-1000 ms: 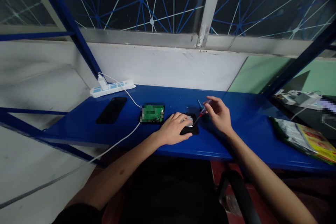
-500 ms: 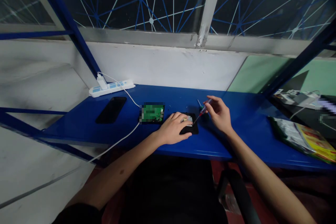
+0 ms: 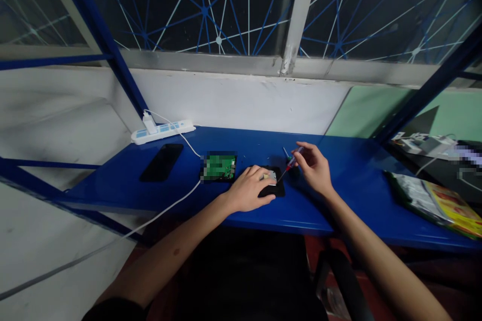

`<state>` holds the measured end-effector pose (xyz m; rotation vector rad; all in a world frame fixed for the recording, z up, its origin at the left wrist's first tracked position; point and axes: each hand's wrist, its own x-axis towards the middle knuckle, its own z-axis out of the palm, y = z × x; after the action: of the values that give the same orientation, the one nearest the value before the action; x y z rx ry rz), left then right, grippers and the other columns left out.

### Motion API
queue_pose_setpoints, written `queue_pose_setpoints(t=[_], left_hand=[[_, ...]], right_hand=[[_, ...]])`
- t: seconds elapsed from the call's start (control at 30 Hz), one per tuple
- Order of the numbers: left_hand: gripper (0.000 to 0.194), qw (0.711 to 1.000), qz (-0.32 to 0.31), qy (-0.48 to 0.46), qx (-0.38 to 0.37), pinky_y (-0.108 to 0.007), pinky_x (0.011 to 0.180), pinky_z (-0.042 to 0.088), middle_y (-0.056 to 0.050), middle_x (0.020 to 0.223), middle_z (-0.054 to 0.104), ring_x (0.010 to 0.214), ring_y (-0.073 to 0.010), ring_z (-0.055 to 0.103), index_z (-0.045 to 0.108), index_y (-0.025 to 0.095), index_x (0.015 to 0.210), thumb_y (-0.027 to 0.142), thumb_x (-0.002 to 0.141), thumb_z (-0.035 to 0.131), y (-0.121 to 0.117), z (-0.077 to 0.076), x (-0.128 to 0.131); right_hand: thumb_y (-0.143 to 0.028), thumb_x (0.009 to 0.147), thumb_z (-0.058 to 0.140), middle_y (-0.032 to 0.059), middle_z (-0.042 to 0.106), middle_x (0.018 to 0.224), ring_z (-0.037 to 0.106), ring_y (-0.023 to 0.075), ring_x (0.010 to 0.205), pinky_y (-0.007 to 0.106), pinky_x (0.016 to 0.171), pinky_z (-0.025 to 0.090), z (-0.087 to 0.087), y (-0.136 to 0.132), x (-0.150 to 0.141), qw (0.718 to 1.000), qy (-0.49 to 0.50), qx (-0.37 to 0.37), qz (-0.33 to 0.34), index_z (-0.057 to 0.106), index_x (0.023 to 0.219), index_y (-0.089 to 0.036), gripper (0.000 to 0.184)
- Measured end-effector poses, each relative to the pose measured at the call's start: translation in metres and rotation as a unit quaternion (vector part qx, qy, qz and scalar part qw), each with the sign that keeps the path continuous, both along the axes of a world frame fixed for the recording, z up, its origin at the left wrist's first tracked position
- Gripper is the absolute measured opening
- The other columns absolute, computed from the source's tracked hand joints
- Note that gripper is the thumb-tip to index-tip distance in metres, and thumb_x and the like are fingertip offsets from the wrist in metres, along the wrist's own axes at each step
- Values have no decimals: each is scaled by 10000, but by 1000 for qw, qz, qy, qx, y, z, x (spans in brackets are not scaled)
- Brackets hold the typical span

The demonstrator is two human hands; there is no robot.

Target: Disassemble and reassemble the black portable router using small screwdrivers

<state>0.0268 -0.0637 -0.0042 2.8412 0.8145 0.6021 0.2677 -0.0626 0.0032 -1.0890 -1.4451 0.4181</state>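
Note:
My left hand [image 3: 248, 188] lies over a flat black case [image 3: 278, 190], its fingertips pressing on a silvery metal part [image 3: 271, 178] inside and its thumb along the near edge. Most of the case's left side is hidden under that hand. Pinched in the fingers of my right hand [image 3: 314, 165] is a screwdriver [image 3: 292, 160] with a translucent purplish handle and a red collar. It leans down to the left, and its thin tip reaches the right side of the metal part. Whether the tip sits in a screw is too small to tell.
Left of the case lies a green circuit board [image 3: 220, 166] in a dark tray. A phone [image 3: 161, 162] and a white power strip [image 3: 165, 131] with a cable are farther left. Another tool [image 3: 286, 153] is behind the screwdriver. A shiny food packet [image 3: 433, 200] lies at right.
The view has tilted up slightly, so everything sits a little lower. Both hands keep their places, with the screwdriver tip still at the metal part.

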Motion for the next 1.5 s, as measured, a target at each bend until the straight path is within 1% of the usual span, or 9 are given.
queue_pose_setpoints(t=[0.17, 0.33, 0.53, 0.77, 1.0, 1.23, 1.5], left_hand=[[352, 1000, 1, -4, 3, -442, 1027, 435, -66, 1288, 573, 1224, -274, 489, 636, 261, 1212, 430, 904, 657, -1, 0, 0], [346, 1000, 1, -1, 6, -436, 1026, 432, -68, 1293, 570, 1222, -275, 492, 636, 254, 1211, 428, 912, 645, -1, 0, 1], [339, 1000, 3, 4, 9, -435, 1011, 432, -66, 1301, 568, 1214, -278, 499, 641, 254, 1196, 443, 914, 638, -1, 0, 1], [339, 1000, 3, 5, 12, -438, 1012, 425, -65, 1298, 571, 1203, -280, 500, 642, 266, 1203, 441, 913, 637, -1, 0, 1], [347, 1000, 2, 13, 15, -419, 998, 430, -75, 1275, 574, 1155, -273, 516, 652, 244, 1200, 449, 920, 632, -1, 2, 1], [333, 1000, 4, 14, 21, -423, 987, 436, -63, 1265, 577, 1147, -274, 518, 648, 259, 1196, 450, 924, 622, -1, 1, 1], [339, 1000, 3, 15, 17, -420, 979, 440, -72, 1257, 578, 1138, -273, 523, 653, 240, 1180, 457, 921, 627, -1, 1, 1]], right_hand=[[-394, 894, 641, 30, 705, 930, 641, 154, 663, 344, 676, 552, -1, 1, 0, 1000, 14, -1, 11, 603, 1203, -251, 342], [-388, 896, 641, 28, 705, 928, 637, 150, 658, 352, 698, 551, -1, 1, 1, 1000, 15, 0, 6, 607, 1197, -250, 332], [-387, 893, 643, 27, 706, 920, 633, 145, 657, 341, 692, 552, 0, 0, 0, 1000, 14, -2, 13, 605, 1200, -247, 339], [-405, 896, 636, 20, 699, 918, 632, 146, 654, 331, 680, 547, -1, 0, -1, 1000, 2, 4, 5, 601, 1201, -252, 343], [-382, 891, 647, 23, 702, 918, 640, 149, 660, 342, 692, 547, 0, -1, -2, 1000, 9, 7, 6, 610, 1188, -250, 327], [-355, 898, 642, 34, 708, 951, 655, 153, 701, 350, 710, 558, 2, -3, -3, 999, 22, 3, 29, 604, 1197, -251, 319], [-352, 916, 631, 37, 702, 1001, 667, 155, 755, 344, 735, 571, 4, -2, -3, 997, 17, 2, 72, 593, 1222, -260, 322]])
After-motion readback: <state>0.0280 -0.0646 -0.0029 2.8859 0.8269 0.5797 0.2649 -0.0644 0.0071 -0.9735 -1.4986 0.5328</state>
